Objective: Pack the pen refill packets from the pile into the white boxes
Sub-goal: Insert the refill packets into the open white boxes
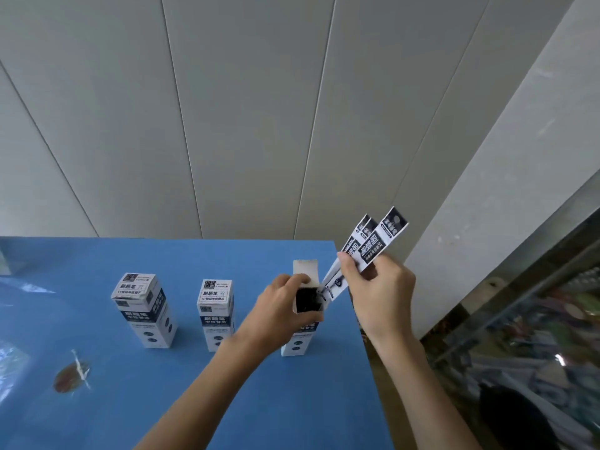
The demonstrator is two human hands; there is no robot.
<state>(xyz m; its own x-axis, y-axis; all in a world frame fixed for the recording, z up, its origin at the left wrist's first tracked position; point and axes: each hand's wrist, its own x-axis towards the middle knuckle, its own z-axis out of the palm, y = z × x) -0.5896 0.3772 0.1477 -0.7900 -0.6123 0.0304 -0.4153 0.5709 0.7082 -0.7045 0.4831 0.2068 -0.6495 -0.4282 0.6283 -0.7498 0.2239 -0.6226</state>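
Three tall white boxes with dark print stand upright on the blue table (162, 401). The rightmost box (297, 344) has its top flap raised, and my left hand (282, 313) is wrapped around its upper part. My right hand (380, 297) holds a fanned bunch of long white pen refill packets (373, 245). The lower ends of the packets touch the right edge of the box's dark opening. The left box (146, 310) and the middle box (216, 313) stand closed.
A brownish smear with a white scrap (71, 373) lies on the table's left. Clear plastic shows at the left edge (9, 358). Past the table's right edge is a blurred heap of packets and goods (535, 336). A grey panelled wall rises behind.
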